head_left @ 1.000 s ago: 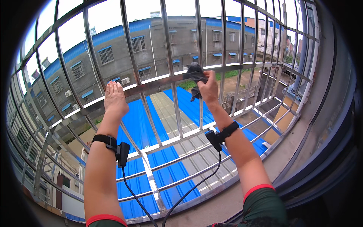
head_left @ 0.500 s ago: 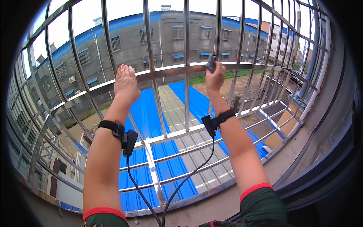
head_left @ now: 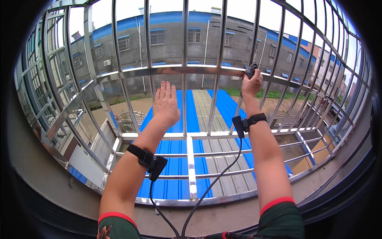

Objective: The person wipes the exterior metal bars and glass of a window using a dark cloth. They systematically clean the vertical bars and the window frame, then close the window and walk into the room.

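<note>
A dark grey cloth (head_left: 251,70) is bunched in my right hand (head_left: 252,83), which presses it against the shiny horizontal metal rail (head_left: 199,70) of a window cage. My left hand (head_left: 166,104) is held flat just below that rail, fingers stretched and pointing up, with nothing in it. From this view I cannot tell whether the left fingers touch any bar. Upright metal bars (head_left: 185,36) cross the rail on both sides of my hands. Each wrist wears a black strap with a small black device (head_left: 238,126).
Low metal bars (head_left: 191,167) form the cage floor, above a blue and grey corrugated roof (head_left: 177,185). Two black cables (head_left: 217,179) hang between my arms. A concrete sill (head_left: 234,213) runs along the near edge. Across the way stands a grey building (head_left: 167,49).
The view has turned left. My left hand has come off the rail and dropped below it. The right hand still holds the cloth on the rail, now farther right along it.
</note>
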A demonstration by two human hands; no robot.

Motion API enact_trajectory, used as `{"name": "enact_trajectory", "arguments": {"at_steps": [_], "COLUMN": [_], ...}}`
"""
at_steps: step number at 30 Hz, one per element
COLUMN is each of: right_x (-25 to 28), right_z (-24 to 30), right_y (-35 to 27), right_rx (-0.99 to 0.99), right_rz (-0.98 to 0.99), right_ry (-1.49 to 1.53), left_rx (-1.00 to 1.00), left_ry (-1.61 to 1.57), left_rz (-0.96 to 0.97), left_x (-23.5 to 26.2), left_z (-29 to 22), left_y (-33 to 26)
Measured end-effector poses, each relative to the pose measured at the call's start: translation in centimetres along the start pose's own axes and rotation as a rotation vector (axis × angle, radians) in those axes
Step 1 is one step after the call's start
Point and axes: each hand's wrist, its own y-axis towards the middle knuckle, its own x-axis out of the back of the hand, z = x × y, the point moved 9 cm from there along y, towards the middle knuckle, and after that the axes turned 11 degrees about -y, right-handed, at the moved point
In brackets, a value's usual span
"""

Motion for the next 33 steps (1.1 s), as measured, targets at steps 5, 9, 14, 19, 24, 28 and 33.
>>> {"name": "enact_trajectory", "arguments": {"at_steps": [5,9,14,19,24,28,33], "right_x": [-0.5,-1.0,-1.0,-0.9,-1.0,-1.5,-2.0], "right_z": [6.0,11.3,18.9,26.4,33.5,39.7,45.8], "right_y": [-3.4,-6.4,-10.6,-14.9,-18.6,-22.2,-25.4], "right_rx": [0.024,-0.005,0.051,0.122,0.147,0.177,0.159], "right_rz": [-0.006,0.043,0.045,0.072,0.094,0.152,0.203], "right_ry": [0.015,0.114,0.203,0.297,0.378,0.471,0.558], "left_rx": [0.031,0.104,0.2,0.331,0.261,0.258,0.224], "left_ry": [-0.089,-0.145,-0.203,-0.321,-0.407,-0.573,-0.555], "left_rz": [0.02,0.057,0.051,-0.058,-0.504,-0.655,-0.731], "left_x": [1.4,2.8,4.0,6.0,13.6,17.4,20.8], "left_z": [2.6,5.9,10.3,15.6,17.7,19.5,21.8], "left_y": [-7.2,-11.8,-16.1,-19.7,-22.2,-24.6,-27.2]}}
